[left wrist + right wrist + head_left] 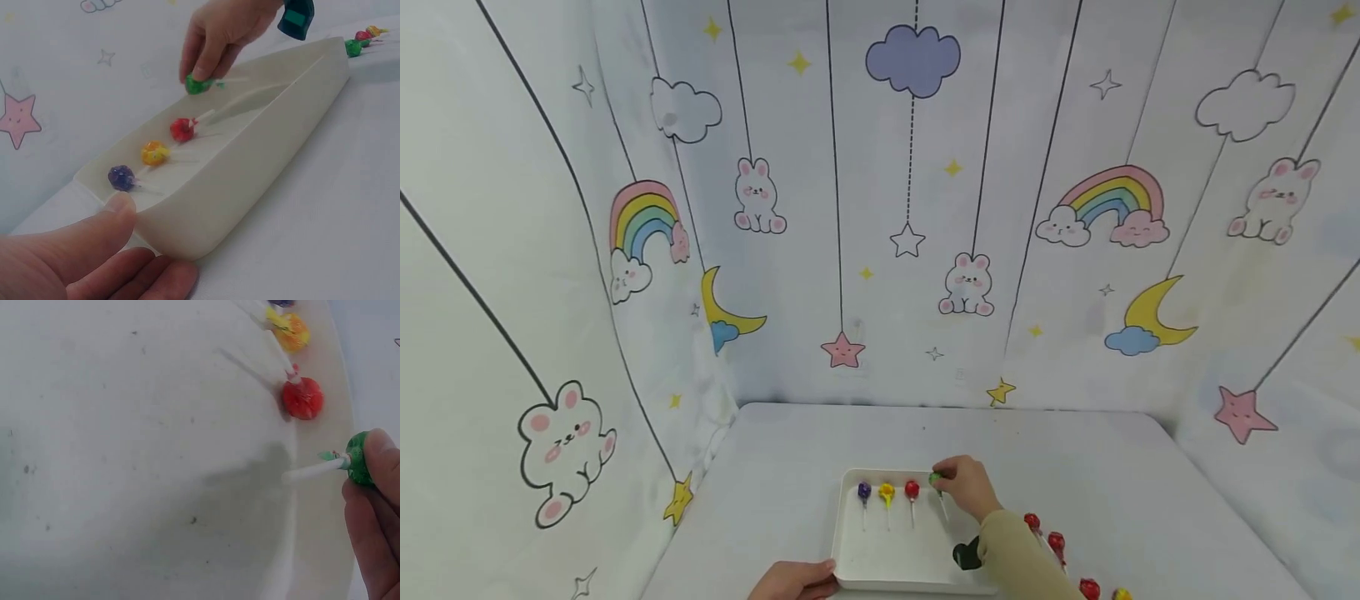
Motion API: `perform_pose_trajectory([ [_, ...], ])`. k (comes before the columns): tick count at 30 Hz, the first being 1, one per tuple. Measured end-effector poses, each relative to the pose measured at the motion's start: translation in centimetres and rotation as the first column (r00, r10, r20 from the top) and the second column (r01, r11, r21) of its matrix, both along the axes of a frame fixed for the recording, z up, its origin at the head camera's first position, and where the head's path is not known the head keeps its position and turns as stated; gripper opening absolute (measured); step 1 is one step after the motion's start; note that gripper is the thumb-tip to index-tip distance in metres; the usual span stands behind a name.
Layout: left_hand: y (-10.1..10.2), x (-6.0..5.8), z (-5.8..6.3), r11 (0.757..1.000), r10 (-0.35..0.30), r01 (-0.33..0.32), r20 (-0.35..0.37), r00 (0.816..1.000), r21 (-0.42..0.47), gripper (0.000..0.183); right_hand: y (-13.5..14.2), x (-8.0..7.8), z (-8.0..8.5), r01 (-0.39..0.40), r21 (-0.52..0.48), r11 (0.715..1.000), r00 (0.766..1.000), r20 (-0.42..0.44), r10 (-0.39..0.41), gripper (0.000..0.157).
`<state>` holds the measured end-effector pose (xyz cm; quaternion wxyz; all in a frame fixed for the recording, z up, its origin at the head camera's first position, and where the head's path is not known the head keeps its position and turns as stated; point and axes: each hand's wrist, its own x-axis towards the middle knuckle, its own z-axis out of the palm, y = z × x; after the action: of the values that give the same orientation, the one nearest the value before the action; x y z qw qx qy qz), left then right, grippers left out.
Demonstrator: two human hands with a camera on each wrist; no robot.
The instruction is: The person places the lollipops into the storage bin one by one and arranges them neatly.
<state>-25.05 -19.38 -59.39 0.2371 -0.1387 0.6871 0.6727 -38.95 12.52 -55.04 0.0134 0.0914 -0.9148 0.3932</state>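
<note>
My right hand [972, 487] pinches a green lollipop [358, 464] by its wrapped head, over the far right part of a white tray [906, 554]. In the right wrist view its stick points left and casts a shadow on the tray floor. A purple lollipop [864, 491], a yellow lollipop [887, 491] and a red lollipop [912, 489] lie side by side along the tray's far wall, sticks toward me. At the near left corner my left hand [81, 256] grips the tray, thumb on the rim and fingers low against the outside.
Right of the tray, several more lollipops lie on the white table [760, 483], including a red one [1056, 542] and a yellow one [1122, 593]; my right sleeve [1022, 554] partly covers that group. A printed white curtain [880, 167] stands behind and at both sides.
</note>
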Motion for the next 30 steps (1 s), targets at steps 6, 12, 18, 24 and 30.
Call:
perform_pose_trajectory([
  [6, 0.1, 0.0, 0.1, 1.0, 0.006, -0.006, 0.006, 1.0, 0.0, 0.044, -1.2, 0.0, -1.4, 0.058, 0.123, 0.991, 0.998, 0.011, -0.06, 0.018],
  [12, 0.1, 0.0, 0.3, 1.0, 0.015, -0.015, 0.011, 1.0, -0.028, 0.044, -1.3, 0.1, -2.7, 0.104, 0.212, 0.972, 0.994, -0.049, -0.095, 0.013],
  [18, 0.1, -0.2, 0.2, 1.0, 0.018, -0.017, 0.011, 1.0, -0.025, 0.043, -1.7, -0.2, -3.4, 0.126, 0.215, 0.968, 0.991, -0.08, -0.111, 0.013],
  [24, 0.0, -0.2, 0.1, 1.0, 0.008, -0.008, -0.004, 1.0, -0.029, 0.044, -1.9, -0.2, -3.3, 0.147, 0.23, 0.962, 0.987, -0.096, -0.128, 0.013],
  [30, 0.0, 0.0, -0.1, 1.0, -0.013, 0.013, -0.016, 1.0, 0.02, 0.045, -2.0, 0.2, -2.8, 0.155, 0.22, 0.963, 0.987, -0.079, -0.141, 0.015],
])
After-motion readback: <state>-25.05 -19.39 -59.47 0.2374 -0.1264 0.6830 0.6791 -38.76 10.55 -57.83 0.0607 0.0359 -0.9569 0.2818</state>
